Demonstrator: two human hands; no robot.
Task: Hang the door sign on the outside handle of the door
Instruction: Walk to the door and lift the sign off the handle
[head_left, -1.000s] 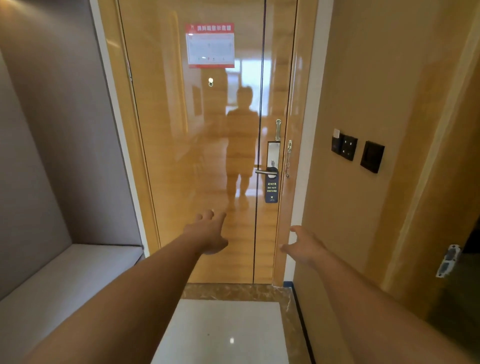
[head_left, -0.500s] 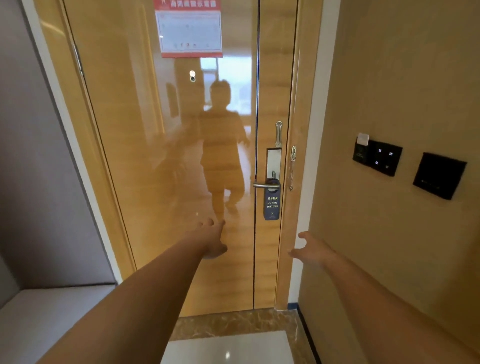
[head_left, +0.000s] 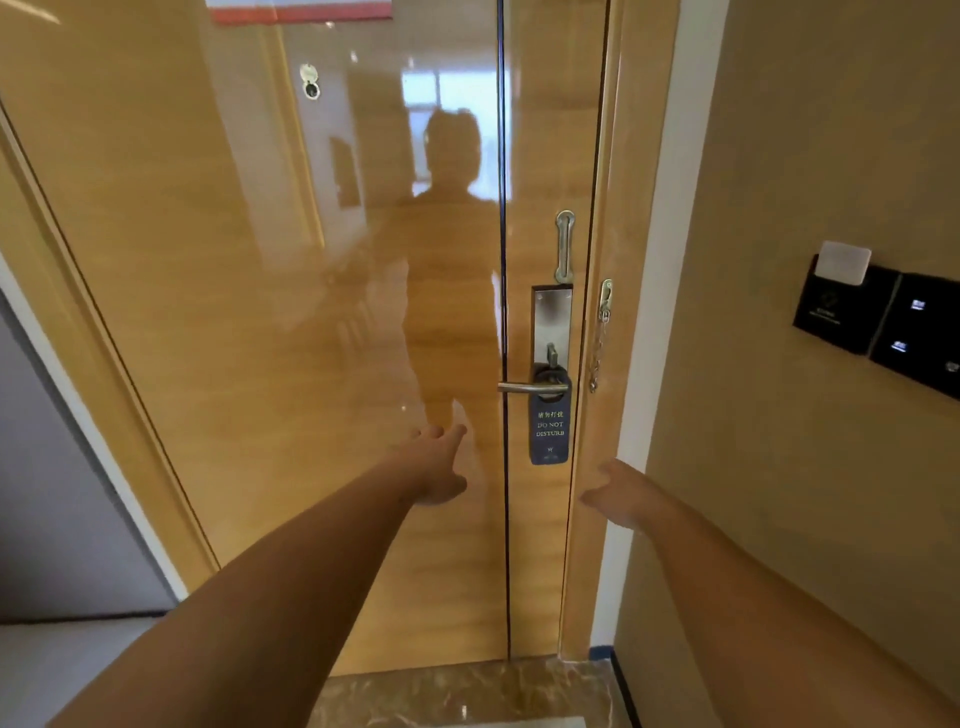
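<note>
My left hand (head_left: 434, 467) was stretched out toward the door (head_left: 260, 312), fingers loosely spread and gripping nothing; whether the fingertips touched the panel I could not tell. My right hand (head_left: 621, 493) reached forward too, palm down and slack, equally empty, low and to the right of the handle (head_left: 530, 387) and in front of the door frame (head_left: 589, 467). The door sign (head_left: 549, 426) hung on that handle, its round cut-out looped over the lever, its flat body dropping straight below it against the wood. It was a dark blue oblong card with rounded lower corners, printed with a line of Chinese characters and then "DO NOT DISTURB" in pale letters, with a small mark beneath that I could not read. The handle was a brushed metal lever on a tall narrow metal plate (head_left: 551, 322). Above the plate sat a slotted metal chain track (head_left: 564, 247), and to the right of the handle a thin door chain (head_left: 600, 348) dangled from the frame. The door was glossy yellow wood veneer, mirroring a dim figure. Far right of the handle, black glass wall panels (head_left: 878, 327) held a white card (head_left: 841, 263).
</note>
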